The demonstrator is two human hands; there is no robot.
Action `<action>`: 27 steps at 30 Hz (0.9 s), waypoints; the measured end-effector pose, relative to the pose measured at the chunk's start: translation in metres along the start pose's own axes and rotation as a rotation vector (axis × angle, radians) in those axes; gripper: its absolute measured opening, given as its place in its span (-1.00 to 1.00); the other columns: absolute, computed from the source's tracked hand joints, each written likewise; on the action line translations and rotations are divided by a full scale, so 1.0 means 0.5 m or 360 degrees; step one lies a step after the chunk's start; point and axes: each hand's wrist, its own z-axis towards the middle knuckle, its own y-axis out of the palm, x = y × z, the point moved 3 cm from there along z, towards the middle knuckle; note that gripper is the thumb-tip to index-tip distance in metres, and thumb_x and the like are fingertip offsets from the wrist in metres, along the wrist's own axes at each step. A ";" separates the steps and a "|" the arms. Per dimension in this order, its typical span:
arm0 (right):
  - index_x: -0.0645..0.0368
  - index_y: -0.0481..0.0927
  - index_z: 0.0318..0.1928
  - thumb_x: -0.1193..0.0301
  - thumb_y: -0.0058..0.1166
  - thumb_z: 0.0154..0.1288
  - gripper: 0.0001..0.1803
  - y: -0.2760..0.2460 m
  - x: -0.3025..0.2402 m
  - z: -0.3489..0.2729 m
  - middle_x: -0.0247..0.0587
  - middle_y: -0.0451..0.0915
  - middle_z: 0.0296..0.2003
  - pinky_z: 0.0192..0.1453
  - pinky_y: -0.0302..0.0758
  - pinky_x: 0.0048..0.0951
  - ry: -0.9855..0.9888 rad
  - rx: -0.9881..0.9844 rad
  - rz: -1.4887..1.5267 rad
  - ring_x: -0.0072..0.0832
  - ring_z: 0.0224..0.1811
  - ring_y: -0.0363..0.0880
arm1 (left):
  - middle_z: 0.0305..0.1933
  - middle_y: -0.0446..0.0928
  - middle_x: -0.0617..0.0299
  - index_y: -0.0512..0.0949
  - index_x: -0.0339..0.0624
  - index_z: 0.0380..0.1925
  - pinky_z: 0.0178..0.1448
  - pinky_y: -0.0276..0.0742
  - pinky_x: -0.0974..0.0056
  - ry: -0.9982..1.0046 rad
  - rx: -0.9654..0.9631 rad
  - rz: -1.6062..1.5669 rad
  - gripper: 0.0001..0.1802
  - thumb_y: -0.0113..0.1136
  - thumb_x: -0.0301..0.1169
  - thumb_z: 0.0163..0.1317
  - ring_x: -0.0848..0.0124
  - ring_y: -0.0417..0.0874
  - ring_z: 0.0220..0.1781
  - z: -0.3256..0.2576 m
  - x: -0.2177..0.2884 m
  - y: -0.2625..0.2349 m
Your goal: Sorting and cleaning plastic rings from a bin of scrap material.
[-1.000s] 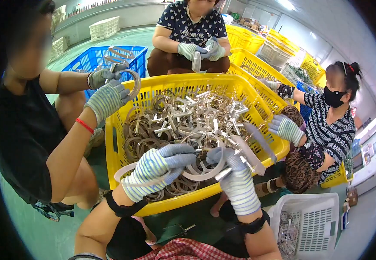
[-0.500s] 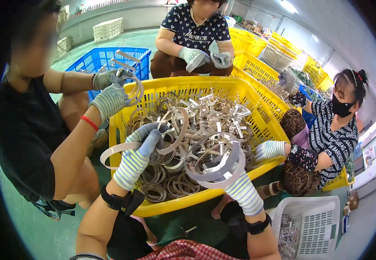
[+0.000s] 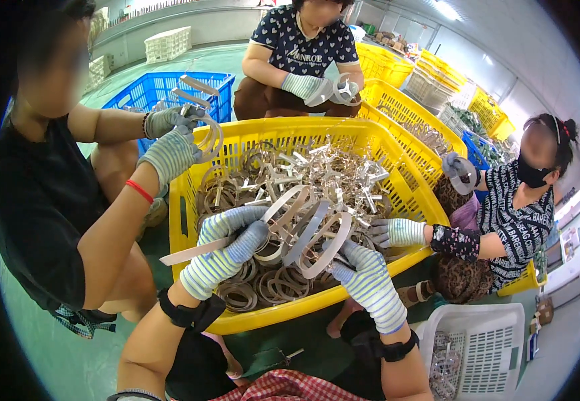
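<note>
Striped work gloves cover both my hands, over the near part of a yellow basket (image 3: 290,313) heaped with metal bands and small clasp-like pieces. My left hand (image 3: 226,248) is closed around a flat metal band; one end (image 3: 193,252) juts out to the left, and a curved part (image 3: 284,206) rises past the fingers. My right hand (image 3: 368,273) grips another looped metal band (image 3: 327,248), its thumb and fingertips partly hidden behind it. A greyer strip (image 3: 306,232) stands between the hands, seemingly part of what the right hand holds. Finished-looking rings (image 3: 240,297) lie just below.
A co-worker at left holds bands in gloved hands (image 3: 176,144); one opposite handles a ring (image 3: 343,90). The co-worker at right reaches a gloved hand (image 3: 400,232) into the basket. A blue basket (image 3: 220,100), more yellow baskets (image 3: 403,110) and a white basket (image 3: 490,347) stand around.
My hands have come closer together and the bands have turned more edge-on. The right co-worker's near hand moved further into the basket; the other hand drew back with a band.
</note>
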 end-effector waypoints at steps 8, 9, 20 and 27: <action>0.24 0.56 0.01 0.31 0.21 0.13 -0.56 0.000 0.007 -0.005 0.02 0.63 -0.15 0.00 0.50 -0.28 0.0001 0.0014 0.0064 -0.11 -0.08 0.60 | -0.39 0.60 0.23 0.57 -0.35 -0.13 -0.23 0.50 0.39 0.0033 0.0070 0.0007 -0.74 0.15 -0.43 0.22 0.56 0.56 -0.36 -0.007 0.005 0.008; 0.24 0.56 0.00 0.30 0.21 0.13 -0.57 -0.001 0.009 -0.008 0.02 0.63 -0.16 -0.01 0.50 -0.27 -0.0026 0.0041 0.0010 -0.11 -0.09 0.60 | -0.40 0.60 0.22 0.57 -0.35 -0.13 -0.25 0.50 0.39 0.0123 0.0051 0.0160 -0.74 0.15 -0.44 0.22 0.56 0.55 -0.37 -0.010 0.010 0.014; 0.24 0.57 -0.04 0.23 0.19 0.16 -0.57 0.002 0.020 -0.004 0.03 0.64 -0.21 -0.05 0.52 -0.25 0.0036 0.0019 -0.0026 -0.10 -0.13 0.61 | -0.36 0.62 0.17 0.58 -0.29 -0.11 -0.28 0.50 0.36 0.0185 -0.0026 0.0390 -0.70 0.23 -0.41 0.15 0.51 0.58 -0.42 -0.003 0.010 0.025; 0.29 0.54 0.00 0.23 0.18 0.18 -0.54 0.009 0.024 0.009 0.06 0.64 -0.21 -0.04 0.51 -0.33 0.0100 -0.0044 0.0066 -0.17 -0.15 0.63 | -0.40 0.58 0.01 0.58 -0.28 -0.18 -0.29 0.54 0.23 0.0584 -0.0189 0.0998 -0.68 0.31 -0.45 0.01 0.10 0.63 -0.39 0.004 0.010 0.033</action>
